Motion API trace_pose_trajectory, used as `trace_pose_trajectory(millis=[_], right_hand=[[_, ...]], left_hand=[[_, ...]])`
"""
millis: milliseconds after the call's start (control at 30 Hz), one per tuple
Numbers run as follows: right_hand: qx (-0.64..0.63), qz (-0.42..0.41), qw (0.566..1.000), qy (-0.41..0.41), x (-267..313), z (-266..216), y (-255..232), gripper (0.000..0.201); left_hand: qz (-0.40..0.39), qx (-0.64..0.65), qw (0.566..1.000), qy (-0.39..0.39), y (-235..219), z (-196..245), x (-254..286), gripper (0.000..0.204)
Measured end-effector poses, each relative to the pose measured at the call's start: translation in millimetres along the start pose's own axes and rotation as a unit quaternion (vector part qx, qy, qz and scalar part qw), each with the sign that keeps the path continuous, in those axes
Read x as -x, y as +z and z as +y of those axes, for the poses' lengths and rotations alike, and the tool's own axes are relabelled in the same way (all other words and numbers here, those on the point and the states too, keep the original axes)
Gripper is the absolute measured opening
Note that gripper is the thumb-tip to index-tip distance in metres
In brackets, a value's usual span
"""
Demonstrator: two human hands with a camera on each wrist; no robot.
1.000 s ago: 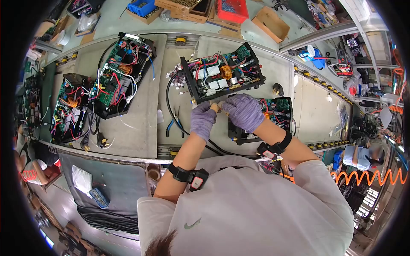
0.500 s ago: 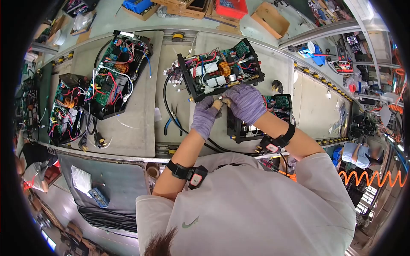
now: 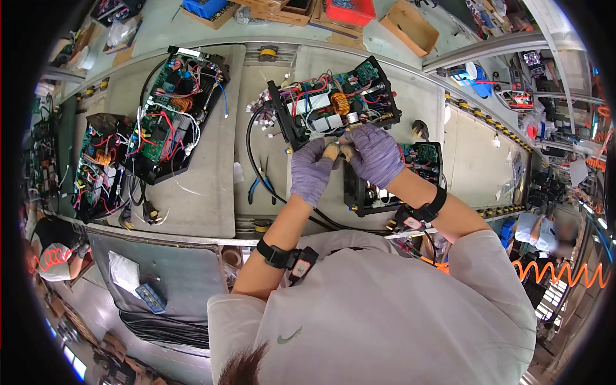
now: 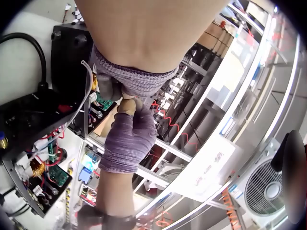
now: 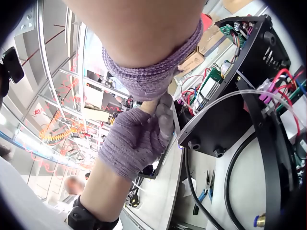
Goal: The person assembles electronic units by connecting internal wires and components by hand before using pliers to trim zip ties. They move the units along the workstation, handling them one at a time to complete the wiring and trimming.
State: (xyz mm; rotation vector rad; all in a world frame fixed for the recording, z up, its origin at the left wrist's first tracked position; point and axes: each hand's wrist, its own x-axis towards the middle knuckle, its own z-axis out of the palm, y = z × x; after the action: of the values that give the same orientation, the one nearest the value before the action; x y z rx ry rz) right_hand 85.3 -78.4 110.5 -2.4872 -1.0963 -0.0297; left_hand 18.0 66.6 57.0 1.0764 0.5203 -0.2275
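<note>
Both hands wear purple knit gloves, and they meet fingertip to fingertip at the near edge of an open black electronics unit [image 3: 333, 122]. My left hand [image 3: 311, 172] and my right hand [image 3: 374, 155] pinch a small pale piece between thumbs and fingers. Most of that piece is hidden by the fingers, and I cannot tell its kind. In the right wrist view a clear thin tube [image 5: 249, 92] arcs over the unit's black casing. A second open unit [image 3: 423, 160] sits beneath and beside the right wrist.
Blue-handled pliers [image 3: 252, 190] lie left of a black cable [image 3: 249, 131]. Two more open units [image 3: 173, 122] stand at the left. A bundle of small white connectors [image 3: 262, 110] hangs off the middle unit. Behind are a red bin [image 3: 350, 9] and a cardboard box [image 3: 409, 27].
The joined hands have shifted slightly right and closer to the middle unit's near edge, with fingers and thumbs turning a little. The units and pliers keep their places on the bench.
</note>
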Motion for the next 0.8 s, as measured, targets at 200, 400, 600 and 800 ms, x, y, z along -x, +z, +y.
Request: trace_pose_trajectory(millis=[200,400,600,800], right_hand=[[0.089,-0.089,0.99,0.061,-37,37,-2,0.022],[0.27,-0.193,0.939,0.087,-88,132,24,0.024],[0.363,-0.273,0.89,0.048,-105,161,61,0.017],[0.368,-0.322,0.871,0.041,-114,162,65,0.014]], left_hand=[[0.129,-0.399,0.862,0.284,-10,1,-22,0.033],[0.264,-0.595,0.703,0.287,-28,-5,-50,0.056],[0.252,-0.574,0.719,0.299,-33,-7,-55,0.051],[0.246,-0.558,0.731,0.307,-35,-5,-58,0.045]])
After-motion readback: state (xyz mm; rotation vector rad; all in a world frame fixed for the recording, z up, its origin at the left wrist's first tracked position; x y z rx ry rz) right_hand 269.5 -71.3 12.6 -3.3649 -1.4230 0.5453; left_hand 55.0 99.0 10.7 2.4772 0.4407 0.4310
